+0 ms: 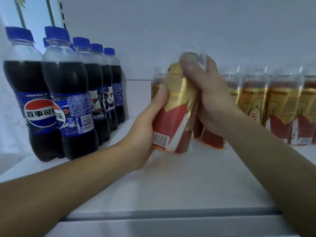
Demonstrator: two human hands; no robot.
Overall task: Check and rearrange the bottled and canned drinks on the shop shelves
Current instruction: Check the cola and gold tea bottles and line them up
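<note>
Forearms: both reach in over the white shelf (171, 189) from its front edge.
Left hand (145, 132): wrapped round the lower body of a red-and-gold bottle (174, 106), which is tilted at mid-shelf.
Right hand (208, 100): clenched over that bottle's top.
Cola bottles (68, 93): upright in rows, far left, blue caps.
Matching bottles (280, 106): lined up at right, just behind the right wrist.

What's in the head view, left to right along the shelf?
cola bottles → left hand → held bottle, tilted, gripped by both hands → right hand → red-gold bottles standing in a row
</note>
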